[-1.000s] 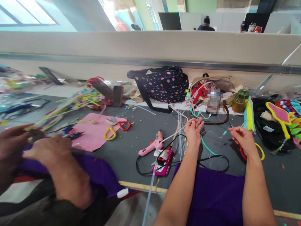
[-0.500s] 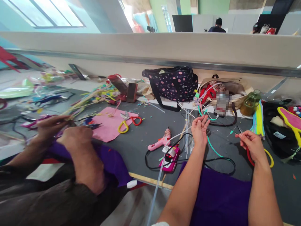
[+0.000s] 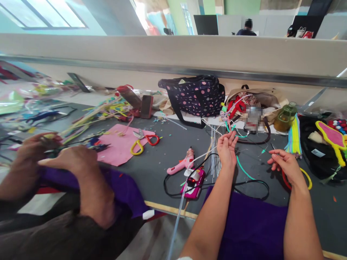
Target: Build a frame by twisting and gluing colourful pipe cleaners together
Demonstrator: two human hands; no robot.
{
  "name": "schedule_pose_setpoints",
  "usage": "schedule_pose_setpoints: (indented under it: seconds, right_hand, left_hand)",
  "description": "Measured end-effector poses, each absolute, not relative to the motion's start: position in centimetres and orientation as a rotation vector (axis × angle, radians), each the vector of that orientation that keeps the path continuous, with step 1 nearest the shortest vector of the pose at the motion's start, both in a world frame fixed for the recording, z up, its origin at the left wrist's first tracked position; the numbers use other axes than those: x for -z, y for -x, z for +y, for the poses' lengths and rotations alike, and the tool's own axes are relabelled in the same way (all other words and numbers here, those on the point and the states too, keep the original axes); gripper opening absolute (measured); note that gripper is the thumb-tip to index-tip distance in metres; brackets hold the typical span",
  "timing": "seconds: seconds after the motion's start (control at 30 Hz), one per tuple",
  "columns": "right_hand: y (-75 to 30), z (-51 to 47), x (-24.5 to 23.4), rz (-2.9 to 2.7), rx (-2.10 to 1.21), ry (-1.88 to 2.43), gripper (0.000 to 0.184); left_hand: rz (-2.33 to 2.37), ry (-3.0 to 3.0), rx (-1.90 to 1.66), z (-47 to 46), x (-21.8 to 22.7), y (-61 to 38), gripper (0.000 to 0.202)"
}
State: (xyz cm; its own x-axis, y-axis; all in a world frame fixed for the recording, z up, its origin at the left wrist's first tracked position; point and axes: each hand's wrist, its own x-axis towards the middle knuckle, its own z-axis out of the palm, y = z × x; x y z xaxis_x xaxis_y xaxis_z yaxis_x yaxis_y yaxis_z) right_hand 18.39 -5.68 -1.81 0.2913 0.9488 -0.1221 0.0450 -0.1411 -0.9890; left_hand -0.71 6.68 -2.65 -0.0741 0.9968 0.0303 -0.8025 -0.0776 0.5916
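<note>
Dark grey table under my hands, pale partition rising beyond them! My left hand is palm up, fingers curled just beside a green stem; whether they grip, I can't tell. My right hand pinches a thin dark wire, thumb against fingers, and there it is between my hands: slender, hair-fine, slanting leftward away from the pinch.
</note>
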Motion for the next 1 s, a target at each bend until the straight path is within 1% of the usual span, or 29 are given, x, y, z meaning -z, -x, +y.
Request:
schedule_pose_setpoints:
  seconds: [0.27,0.67,0.87,1.0]
  right_hand:
    - [-18.3,-5.9,1.4,-1.015,-1.061,1.475,0.029]
    - [-18.5,-5.7,2.0,-1.042,-1.062,1.509,0.028]
    - [-18.9,-5.5,2.7,-1.109,-0.934,1.6,0.027]
    - [-19.5,-5.2,3.8,-1.265,-0.688,1.772,0.022]
  left_hand:
    - [0.516,-0.505,-1.611,7.0,2.9,0.8,0.013]
    - [0.524,-0.487,-1.59,6.8,2.7,0.8,0.008]
    - [0.549,-0.504,-1.565,6.7,2.8,0.9,0.01]
    - [0.545,-0.494,-1.526,6.7,2.9,0.7,0.009]
